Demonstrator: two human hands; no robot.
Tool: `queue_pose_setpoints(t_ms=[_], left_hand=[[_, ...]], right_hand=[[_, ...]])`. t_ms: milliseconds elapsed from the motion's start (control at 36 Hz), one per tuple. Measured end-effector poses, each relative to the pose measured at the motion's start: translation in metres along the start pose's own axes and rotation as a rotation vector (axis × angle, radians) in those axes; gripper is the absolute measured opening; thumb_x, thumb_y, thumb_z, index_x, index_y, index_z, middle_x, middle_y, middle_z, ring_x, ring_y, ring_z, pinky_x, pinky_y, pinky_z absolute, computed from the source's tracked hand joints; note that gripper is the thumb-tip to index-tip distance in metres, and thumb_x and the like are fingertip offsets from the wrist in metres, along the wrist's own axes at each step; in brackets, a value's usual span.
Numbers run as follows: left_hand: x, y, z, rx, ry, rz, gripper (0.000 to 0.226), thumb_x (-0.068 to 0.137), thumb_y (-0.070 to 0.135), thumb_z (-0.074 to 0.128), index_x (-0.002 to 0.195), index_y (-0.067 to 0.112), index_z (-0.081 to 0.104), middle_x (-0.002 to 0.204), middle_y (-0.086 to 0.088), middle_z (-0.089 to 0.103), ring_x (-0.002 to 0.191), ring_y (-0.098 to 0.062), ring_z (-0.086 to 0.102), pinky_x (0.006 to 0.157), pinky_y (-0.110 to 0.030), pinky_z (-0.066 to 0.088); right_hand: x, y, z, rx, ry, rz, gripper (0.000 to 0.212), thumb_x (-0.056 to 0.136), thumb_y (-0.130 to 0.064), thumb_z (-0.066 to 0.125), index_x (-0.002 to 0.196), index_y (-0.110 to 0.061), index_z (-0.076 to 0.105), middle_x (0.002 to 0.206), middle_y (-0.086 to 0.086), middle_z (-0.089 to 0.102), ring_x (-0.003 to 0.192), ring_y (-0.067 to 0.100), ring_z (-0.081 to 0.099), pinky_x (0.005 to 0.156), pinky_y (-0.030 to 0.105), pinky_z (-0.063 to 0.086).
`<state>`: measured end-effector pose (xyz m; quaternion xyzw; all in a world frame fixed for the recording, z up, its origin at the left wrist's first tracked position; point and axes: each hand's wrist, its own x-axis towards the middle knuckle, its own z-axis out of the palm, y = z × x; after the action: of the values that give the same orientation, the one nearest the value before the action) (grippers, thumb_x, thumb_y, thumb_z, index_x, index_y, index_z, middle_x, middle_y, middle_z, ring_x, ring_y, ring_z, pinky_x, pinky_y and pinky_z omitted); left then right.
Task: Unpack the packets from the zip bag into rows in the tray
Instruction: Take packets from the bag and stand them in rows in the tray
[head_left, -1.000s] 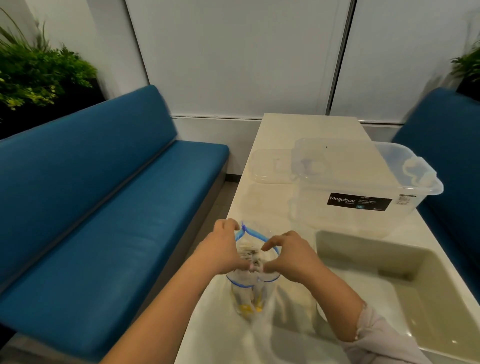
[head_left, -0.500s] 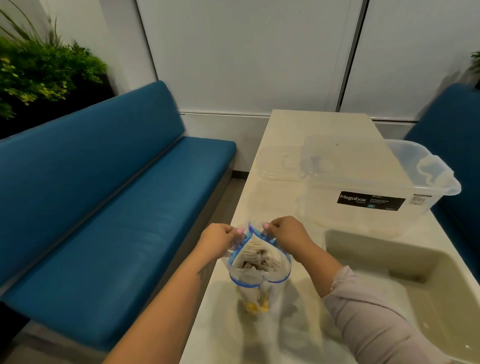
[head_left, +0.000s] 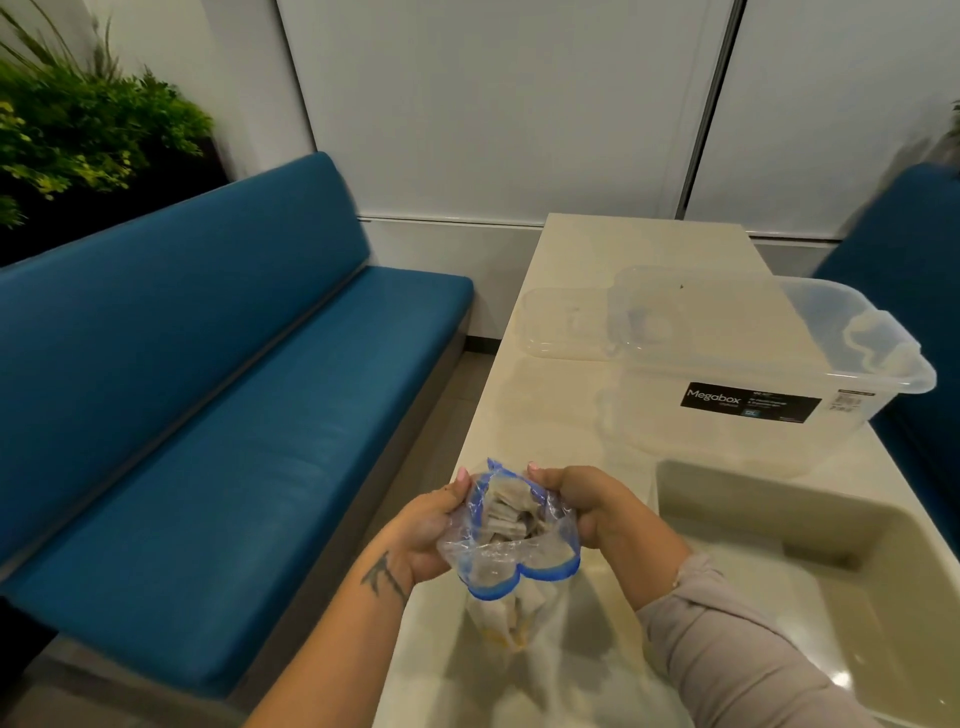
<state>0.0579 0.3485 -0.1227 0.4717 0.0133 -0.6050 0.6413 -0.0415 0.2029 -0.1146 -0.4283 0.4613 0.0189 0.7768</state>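
My left hand (head_left: 426, 525) pinches the left lip of the zip bag (head_left: 511, 540), and my right hand (head_left: 597, 512) pinches the right lip, so the bag hangs between them over the near edge of the bench (head_left: 524, 415). It is thin, crinkled clear plastic with a blue zip strip, and pale, flat paper packets (head_left: 506, 514) are stacked inside. Right of the bag sits the beige, smooth-walled tray (head_left: 727, 499); beyond the bag stands a clear plastic Megabox tub (head_left: 753, 364). Compared with half a second ago, the mouth is pulled wider.
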Motion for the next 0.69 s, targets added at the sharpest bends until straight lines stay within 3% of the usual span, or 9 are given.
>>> queue_pose_setpoints(t_ms=[111, 222, 333, 417, 472, 528, 583, 694], left_hand=[[0.006, -0.012, -0.004, -0.086, 0.011, 0.029, 0.048, 0.092, 0.039, 0.042, 0.113, 0.0, 0.06, 0.105, -0.022, 0.066, 0.087, -0.032, 0.067, 0.081, -0.044, 0.052], [0.012, -0.022, -0.007, -0.163, 0.081, 0.107, 0.049, 0.095, 0.036, 0.039, 0.126, 0.001, 0.055, 0.122, -0.022, 0.06, 0.1, -0.032, 0.062, 0.079, -0.042, 0.057], [0.015, -0.032, -0.005, -0.239, 0.15, 0.203, 0.045, 0.098, 0.034, 0.035, 0.12, 0.002, 0.058, 0.104, -0.017, 0.069, 0.093, -0.029, 0.065, 0.078, -0.04, 0.056], [0.014, -0.042, 0.001, -0.347, 0.209, 0.288, 0.035, 0.098, 0.029, 0.039, 0.107, 0.005, 0.062, 0.081, -0.01, 0.074, 0.07, -0.019, 0.071, 0.061, -0.03, 0.059], [0.015, -0.051, 0.003, -0.403, 0.213, 0.33, 0.032, 0.099, 0.028, 0.038, 0.105, 0.007, 0.062, 0.078, -0.007, 0.074, 0.068, -0.015, 0.071, 0.057, -0.027, 0.059], [0.012, -0.06, 0.007, -0.439, 0.194, 0.347, 0.032, 0.099, 0.028, 0.038, 0.102, 0.007, 0.062, 0.08, -0.008, 0.074, 0.069, -0.016, 0.072, 0.056, -0.027, 0.058], [0.008, -0.066, 0.008, -0.443, 0.186, 0.335, 0.03, 0.099, 0.026, 0.038, 0.099, 0.007, 0.063, 0.081, -0.009, 0.074, 0.067, -0.017, 0.071, 0.055, -0.027, 0.058], [-0.002, -0.067, 0.003, -0.286, 0.215, 0.233, 0.028, 0.098, 0.023, 0.039, 0.091, 0.01, 0.062, 0.085, -0.011, 0.064, 0.068, -0.02, 0.057, 0.055, -0.027, 0.05]], right_hand=[[0.002, 0.0, 0.0, -0.158, 0.111, -0.11, 0.022, 0.088, -0.019, 0.066, 0.085, 0.002, 0.06, 0.084, 0.018, 0.062, 0.077, 0.03, 0.059, 0.069, 0.037, 0.047], [-0.006, -0.006, 0.001, -0.5, 0.328, -0.337, 0.036, 0.08, -0.031, 0.071, 0.093, -0.005, 0.051, 0.089, 0.012, 0.054, 0.078, 0.025, 0.054, 0.061, 0.03, 0.041], [-0.022, -0.016, 0.006, -0.766, 0.422, -0.376, 0.058, 0.07, -0.048, 0.072, 0.107, -0.008, 0.05, 0.102, 0.006, 0.056, 0.092, 0.024, 0.059, 0.064, 0.03, 0.04], [-0.031, -0.02, 0.006, -0.902, 0.402, -0.359, 0.039, 0.072, -0.045, 0.069, 0.089, -0.014, 0.052, 0.085, 0.001, 0.061, 0.078, 0.019, 0.057, 0.057, 0.028, 0.037], [-0.031, -0.02, 0.005, -1.024, 0.443, -0.377, 0.022, 0.074, -0.034, 0.063, 0.076, -0.017, 0.05, 0.082, 0.001, 0.066, 0.073, 0.019, 0.057, 0.05, 0.026, 0.032], [-0.026, -0.019, 0.004, -1.076, 0.502, -0.398, 0.008, 0.078, -0.023, 0.056, 0.079, -0.015, 0.058, 0.087, 0.004, 0.069, 0.078, 0.022, 0.062, 0.049, 0.023, 0.032], [-0.022, -0.019, 0.002, -1.051, 0.533, -0.419, 0.015, 0.085, -0.021, 0.053, 0.083, -0.012, 0.065, 0.085, 0.007, 0.07, 0.08, 0.024, 0.065, 0.05, 0.022, 0.035], [-0.024, -0.022, -0.001, -0.963, 0.488, -0.443, 0.034, 0.092, -0.037, 0.055, 0.078, -0.008, 0.067, 0.072, 0.009, 0.066, 0.074, 0.027, 0.063, 0.062, 0.027, 0.042]])
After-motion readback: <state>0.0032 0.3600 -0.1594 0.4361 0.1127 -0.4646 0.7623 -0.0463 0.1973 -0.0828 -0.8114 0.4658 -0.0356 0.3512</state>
